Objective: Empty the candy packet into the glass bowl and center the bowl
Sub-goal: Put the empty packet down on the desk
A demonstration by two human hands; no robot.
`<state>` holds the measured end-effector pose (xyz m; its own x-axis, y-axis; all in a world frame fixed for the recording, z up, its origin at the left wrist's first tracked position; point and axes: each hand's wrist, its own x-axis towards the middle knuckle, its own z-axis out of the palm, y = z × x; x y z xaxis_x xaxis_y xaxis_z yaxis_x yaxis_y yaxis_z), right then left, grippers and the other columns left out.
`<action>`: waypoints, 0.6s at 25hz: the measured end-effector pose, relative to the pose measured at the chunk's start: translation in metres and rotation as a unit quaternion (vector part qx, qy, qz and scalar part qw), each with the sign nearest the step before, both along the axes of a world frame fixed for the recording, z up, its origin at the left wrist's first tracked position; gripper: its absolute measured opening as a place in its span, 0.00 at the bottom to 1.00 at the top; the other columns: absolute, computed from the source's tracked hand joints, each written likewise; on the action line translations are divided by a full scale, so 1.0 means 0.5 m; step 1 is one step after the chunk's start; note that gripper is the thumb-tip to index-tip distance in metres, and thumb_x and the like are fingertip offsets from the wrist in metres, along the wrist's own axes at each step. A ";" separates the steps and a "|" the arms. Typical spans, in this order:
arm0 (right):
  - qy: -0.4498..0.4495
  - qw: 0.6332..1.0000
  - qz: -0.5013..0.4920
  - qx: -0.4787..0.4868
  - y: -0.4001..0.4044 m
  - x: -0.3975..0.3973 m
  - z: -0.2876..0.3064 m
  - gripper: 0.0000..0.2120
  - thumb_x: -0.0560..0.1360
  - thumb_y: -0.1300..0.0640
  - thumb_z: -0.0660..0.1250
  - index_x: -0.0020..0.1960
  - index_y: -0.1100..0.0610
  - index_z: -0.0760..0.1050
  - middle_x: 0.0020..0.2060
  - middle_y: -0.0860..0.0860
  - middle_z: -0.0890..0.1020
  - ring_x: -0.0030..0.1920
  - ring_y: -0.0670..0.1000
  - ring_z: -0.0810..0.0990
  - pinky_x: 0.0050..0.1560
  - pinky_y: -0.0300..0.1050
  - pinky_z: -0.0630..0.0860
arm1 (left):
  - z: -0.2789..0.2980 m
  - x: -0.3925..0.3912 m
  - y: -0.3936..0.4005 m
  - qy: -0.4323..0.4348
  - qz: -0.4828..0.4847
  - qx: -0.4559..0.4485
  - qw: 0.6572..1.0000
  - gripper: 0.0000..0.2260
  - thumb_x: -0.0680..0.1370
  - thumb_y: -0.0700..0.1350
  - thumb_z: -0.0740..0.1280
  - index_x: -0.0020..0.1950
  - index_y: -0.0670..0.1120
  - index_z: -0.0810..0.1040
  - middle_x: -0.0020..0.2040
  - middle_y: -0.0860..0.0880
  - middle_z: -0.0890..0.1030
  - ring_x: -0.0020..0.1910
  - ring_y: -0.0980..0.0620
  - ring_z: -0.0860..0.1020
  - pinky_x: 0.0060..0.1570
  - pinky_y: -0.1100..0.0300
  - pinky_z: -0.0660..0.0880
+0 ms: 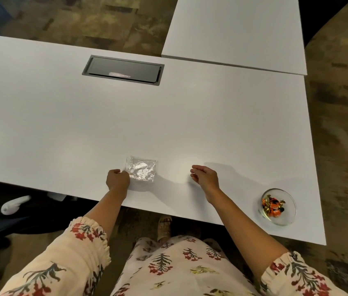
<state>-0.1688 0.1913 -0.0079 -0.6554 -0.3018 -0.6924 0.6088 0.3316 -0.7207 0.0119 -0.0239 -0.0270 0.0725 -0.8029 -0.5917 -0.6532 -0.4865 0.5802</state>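
Lying flat on the table (62, 116), the packet (141, 171) looks empty, its near-left corner pinched by our left hand (117, 180). Our right hand (205, 175) hovers loosely open, holding nothing; the bowl (278, 206) of candies (272, 205) sits far right of it.

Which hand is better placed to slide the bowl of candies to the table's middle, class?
Probably the right hand: it is open and empty, on the glass bowl's side. The left hand pinches the empty packet.
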 end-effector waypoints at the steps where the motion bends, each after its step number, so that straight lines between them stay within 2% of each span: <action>1: -0.001 1.000 0.001 0.000 0.001 0.001 -0.001 0.06 0.75 0.64 0.68 0.48 0.56 0.82 0.46 0.53 0.85 0.43 0.50 0.83 0.53 0.42 0.80 | 0.002 -0.001 0.002 0.003 -0.002 0.005 1.000 0.19 0.80 0.40 0.63 0.71 0.41 0.71 0.67 0.41 0.77 0.58 0.43 0.77 0.50 0.57 0.70; 3: 0.000 1.000 -0.001 0.004 0.004 0.004 -0.003 0.07 0.75 0.64 0.67 0.51 0.58 0.82 0.46 0.54 0.85 0.44 0.50 0.83 0.55 0.44 0.81 | 0.007 -0.005 0.006 -0.032 -0.036 -0.019 0.999 0.21 0.80 0.41 0.64 0.73 0.41 0.69 0.69 0.41 0.75 0.64 0.41 0.76 0.55 0.52 0.73; 4: 0.002 1.000 -0.004 0.006 0.006 0.005 -0.003 0.08 0.76 0.63 0.67 0.53 0.59 0.82 0.46 0.54 0.85 0.43 0.50 0.83 0.56 0.45 0.81 | 0.009 -0.007 0.009 -0.065 -0.072 -0.054 0.994 0.22 0.80 0.42 0.64 0.73 0.41 0.69 0.70 0.40 0.74 0.68 0.40 0.74 0.61 0.48 0.73; 6: 0.009 1.000 -0.016 0.010 0.010 0.007 -0.001 0.08 0.77 0.61 0.65 0.54 0.59 0.81 0.46 0.53 0.85 0.43 0.50 0.83 0.56 0.45 0.80 | 0.012 -0.015 0.023 -0.092 -0.166 -0.146 0.971 0.22 0.80 0.42 0.65 0.73 0.41 0.68 0.70 0.41 0.73 0.71 0.41 0.71 0.70 0.45 0.69; 9: 0.043 0.998 -0.043 0.024 0.017 0.007 0.009 0.08 0.78 0.56 0.64 0.53 0.57 0.80 0.46 0.51 0.85 0.42 0.49 0.83 0.52 0.43 0.80 | 0.022 -0.046 0.054 -0.061 -0.294 -0.241 0.923 0.22 0.80 0.42 0.65 0.73 0.42 0.68 0.70 0.43 0.74 0.71 0.42 0.71 0.70 0.48 0.67; 15: 0.170 0.976 -0.132 0.029 0.057 0.001 0.025 0.11 0.80 0.52 0.62 0.49 0.57 0.80 0.43 0.49 0.85 0.44 0.48 0.84 0.50 0.44 0.79 | 0.050 -0.157 0.146 0.042 -0.367 -0.274 0.888 0.23 0.81 0.44 0.64 0.75 0.42 0.68 0.71 0.43 0.74 0.72 0.43 0.71 0.71 0.47 0.67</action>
<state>-0.1683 0.2199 0.0046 -0.8999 -0.0580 -0.4322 0.4076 0.2406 -0.8809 -0.0664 0.0489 -0.0019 -0.6149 -0.7849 -0.0769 -0.6213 0.4220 0.6603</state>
